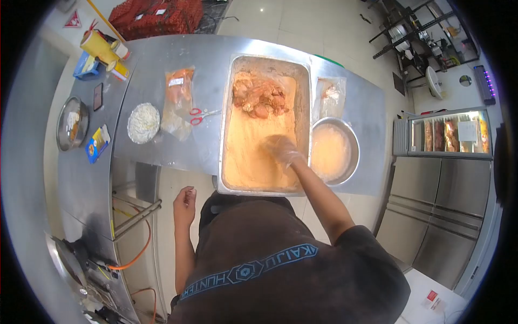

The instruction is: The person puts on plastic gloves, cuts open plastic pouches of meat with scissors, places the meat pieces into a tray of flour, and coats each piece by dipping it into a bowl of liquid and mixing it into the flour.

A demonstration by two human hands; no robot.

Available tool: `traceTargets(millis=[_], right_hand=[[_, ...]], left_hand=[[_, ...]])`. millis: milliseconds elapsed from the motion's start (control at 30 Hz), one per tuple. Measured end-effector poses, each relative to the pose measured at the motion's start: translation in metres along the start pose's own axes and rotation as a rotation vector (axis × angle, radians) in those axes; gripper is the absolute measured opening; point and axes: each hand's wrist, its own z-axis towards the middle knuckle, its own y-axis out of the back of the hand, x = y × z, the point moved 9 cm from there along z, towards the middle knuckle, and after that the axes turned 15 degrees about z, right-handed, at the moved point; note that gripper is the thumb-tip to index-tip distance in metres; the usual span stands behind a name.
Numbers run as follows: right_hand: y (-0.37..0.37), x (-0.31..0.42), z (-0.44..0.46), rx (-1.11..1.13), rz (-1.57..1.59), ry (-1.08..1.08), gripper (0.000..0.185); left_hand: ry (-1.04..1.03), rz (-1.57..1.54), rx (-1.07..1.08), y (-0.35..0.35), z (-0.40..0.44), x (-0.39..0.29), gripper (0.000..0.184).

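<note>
My right hand (281, 150), in a clear plastic glove, is down on the orange breading flour (248, 154) in a deep metal tray (230, 86). Its fingers are blurred and I cannot make out their shape. Raw marinated chicken pieces (261, 97) lie heaped at the tray's far end, partly dusted with flour. My left hand (186, 197) hangs bare beside the table's front edge, left of the tray, fingers curled and nothing visible in them.
Right of the tray stands a metal bowl (356, 154) of cloudy orange liquid beside a plastic bag (330, 97). To the left are red-handled scissors (196, 116), bagged meat (179, 89), a bowl of white flour (144, 123) and a phone (98, 96). A glass-front fridge (448, 135) stands far right.
</note>
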Motion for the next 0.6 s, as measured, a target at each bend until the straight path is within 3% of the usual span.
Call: traceTargets(millis=[100,167,233,400,467,567,600], right_hand=[[0.087,0.036,0.036,-0.290,-0.177,-0.064,0.052],[0.126,-0.056,0.166,-0.736,-0.046,0.350,0.046],[0.147,0.028,0.161,-0.504,-0.334,0.101,0.045],[0.148,0.108,0.162,-0.222,-0.617,-0.080,0.042],[0.157,0.120,0.153,-0.245,-0.607,-0.094,0.041],[0.182,0.081,0.162,-0.621,-0.314,0.224,0.033],[0.184,0.067,0.163,-0.642,-0.214,0.238,0.032]], left_hand=[[-0.083,0.109,0.055,0.009,0.013,-0.021,0.026],[-0.123,0.178,0.081,0.007,0.022,-0.007,0.027],[-0.122,0.233,0.111,0.010,0.027,0.015,0.027],[-0.015,0.450,0.116,0.036,0.028,0.087,0.025],[0.096,0.468,0.076,0.051,0.019,0.124,0.026],[0.195,0.481,0.032,0.065,-0.008,0.188,0.026],[0.216,0.476,0.016,0.064,-0.018,0.210,0.026]])
